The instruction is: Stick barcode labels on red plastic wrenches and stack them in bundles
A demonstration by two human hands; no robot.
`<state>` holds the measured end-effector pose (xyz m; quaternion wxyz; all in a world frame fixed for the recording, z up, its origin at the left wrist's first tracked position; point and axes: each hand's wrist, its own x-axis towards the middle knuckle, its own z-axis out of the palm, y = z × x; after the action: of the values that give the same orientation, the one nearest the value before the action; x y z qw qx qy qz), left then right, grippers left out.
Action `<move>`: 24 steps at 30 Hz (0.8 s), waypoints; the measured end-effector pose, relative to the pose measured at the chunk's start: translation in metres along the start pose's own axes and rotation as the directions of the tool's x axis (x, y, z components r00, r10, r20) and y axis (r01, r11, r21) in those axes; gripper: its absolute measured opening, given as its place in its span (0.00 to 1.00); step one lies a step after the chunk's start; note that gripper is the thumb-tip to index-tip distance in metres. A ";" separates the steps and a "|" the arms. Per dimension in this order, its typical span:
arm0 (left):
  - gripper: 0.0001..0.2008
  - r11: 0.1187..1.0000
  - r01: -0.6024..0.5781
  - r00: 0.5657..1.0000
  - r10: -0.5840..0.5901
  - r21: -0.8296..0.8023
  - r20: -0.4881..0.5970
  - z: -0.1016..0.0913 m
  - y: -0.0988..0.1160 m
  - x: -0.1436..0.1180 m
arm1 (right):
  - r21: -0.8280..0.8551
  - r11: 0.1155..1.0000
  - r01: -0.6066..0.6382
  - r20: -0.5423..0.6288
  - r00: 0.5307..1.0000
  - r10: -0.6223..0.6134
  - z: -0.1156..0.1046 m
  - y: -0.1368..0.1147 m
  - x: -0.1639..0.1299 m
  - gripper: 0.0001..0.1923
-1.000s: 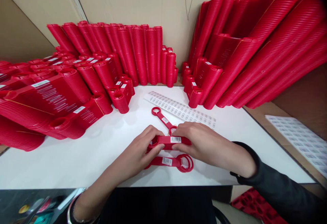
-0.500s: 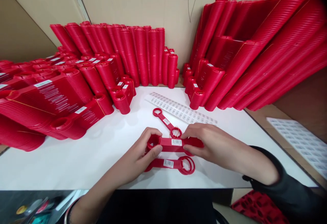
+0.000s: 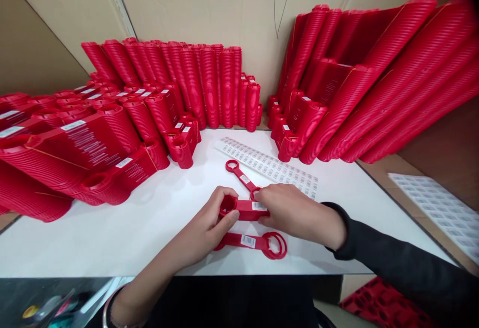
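Observation:
In the head view, my left hand (image 3: 207, 225) grips the left ring of a short stack of red ring-ended plastic pieces (image 3: 245, 209). My right hand (image 3: 290, 213) is closed over the stack's right end, hiding that ring and part of the white barcode label on top. Nearer the table's front edge lie a few more red ring-ended pieces (image 3: 234, 239), labelled too, their left end partly behind my left hand. Beyond the stack, a single labelled red piece (image 3: 238, 172) lies slantwise, its near ring partly covered by my right fingers.
A sheet of barcode labels (image 3: 269, 163) lies behind on the white table (image 3: 149, 240). Tall stacks of red pieces (image 3: 209, 88) line the back and left; more red stacks (image 3: 348, 108) lean at the right. Another label sheet (image 3: 434, 208) sits on cardboard at far right.
My right hand has shifted slightly left along the stack and its fingers now cover part of the label. My left hand keeps its hold. The camera view has shifted a little.

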<state>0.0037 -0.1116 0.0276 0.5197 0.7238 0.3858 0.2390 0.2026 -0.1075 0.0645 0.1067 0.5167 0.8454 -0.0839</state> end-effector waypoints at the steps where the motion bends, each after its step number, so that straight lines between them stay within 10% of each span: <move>1: 0.10 1.000 0.006 1.000 -0.006 0.026 0.007 0.000 0.000 0.000 | -0.011 1.000 0.006 -0.003 1.000 -0.006 0.001 0.001 -0.001 0.03; 24: 0.14 0.945 -0.023 0.999 0.033 0.325 -0.026 0.003 -0.007 0.004 | -0.071 0.997 0.043 -0.019 0.999 -0.044 0.007 -0.004 0.009 0.02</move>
<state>0.0055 -0.1089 0.0196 0.3840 0.8010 0.4178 0.1910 0.1956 -0.1041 0.0552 0.1142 0.4948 0.8600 -0.0508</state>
